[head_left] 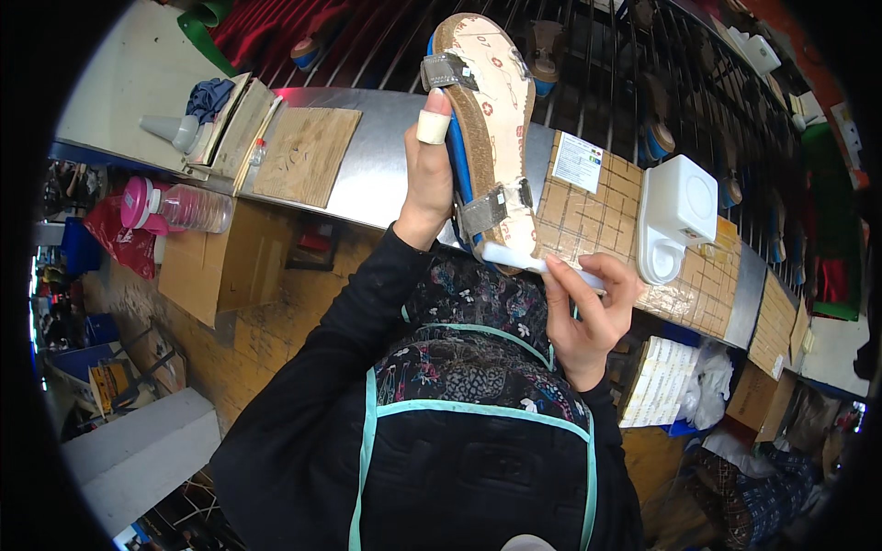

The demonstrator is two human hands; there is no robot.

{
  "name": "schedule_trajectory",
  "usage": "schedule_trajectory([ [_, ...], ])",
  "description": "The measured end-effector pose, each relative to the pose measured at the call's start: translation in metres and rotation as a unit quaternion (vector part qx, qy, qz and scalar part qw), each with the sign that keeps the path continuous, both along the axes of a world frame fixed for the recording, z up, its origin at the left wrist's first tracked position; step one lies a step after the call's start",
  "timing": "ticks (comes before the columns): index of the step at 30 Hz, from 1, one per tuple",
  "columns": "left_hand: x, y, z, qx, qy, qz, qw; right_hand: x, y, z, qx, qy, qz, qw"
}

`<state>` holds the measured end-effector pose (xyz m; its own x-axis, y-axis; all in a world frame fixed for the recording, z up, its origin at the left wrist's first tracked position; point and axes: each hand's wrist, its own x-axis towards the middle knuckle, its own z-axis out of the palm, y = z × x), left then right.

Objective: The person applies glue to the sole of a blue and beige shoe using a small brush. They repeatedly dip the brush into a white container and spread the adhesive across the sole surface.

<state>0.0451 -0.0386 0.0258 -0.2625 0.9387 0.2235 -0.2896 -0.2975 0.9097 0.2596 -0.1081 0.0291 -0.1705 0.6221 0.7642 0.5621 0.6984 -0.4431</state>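
My left hand (427, 179), its thumb wrapped in pale tape, grips a sandal (501, 124) from its left side. The sandal is tilted up, underside toward me. That face is cream with red printing and has a brown cork-like edge, with blue along the left side. Grey strap ends (484, 213) lie folded onto it. In my right hand (593, 317), a slim white brush-like applicator (512, 258) is pinched between thumb and fingers. Its white tip is at the sandal's near end; whether it presses there I cannot tell.
A white dispenser with a small cup (680, 216) stands right on a taped cardboard sheet (588, 207). Beyond the metal bench edge (377, 174), a rod rack (597, 55) carries several shoes. Left are a wooden board (308, 156) and a pink-lidded bottle (197, 208).
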Motion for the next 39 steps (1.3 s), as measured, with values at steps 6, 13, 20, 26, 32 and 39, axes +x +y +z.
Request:
schedule_trajectory([
  [6,0.004,0.003,0.012,0.0,-0.036,-0.013,0.999,0.005,-0.002,-0.001,0.0,-0.026,0.016,1.0],
  [13,0.006,0.013,0.018,0.005,-0.054,-0.055,0.997,0.015,0.004,0.001,0.004,0.016,-0.005,1.0],
  [20,0.015,0.026,0.011,0.002,-0.082,-0.101,0.992,0.015,0.004,0.012,0.025,0.025,0.058,0.998],
  [26,0.02,0.031,0.01,-0.022,-0.092,-0.134,0.987,0.021,0.006,0.022,0.053,-0.084,0.08,0.992],
  [32,0.026,0.035,0.005,-0.074,-0.139,-0.175,0.972,0.022,0.011,0.021,0.054,-0.061,0.022,0.996],
  [39,0.033,0.043,-0.004,-0.07,-0.184,-0.221,0.955,0.025,0.006,0.018,0.084,-0.069,0.124,0.986],
])
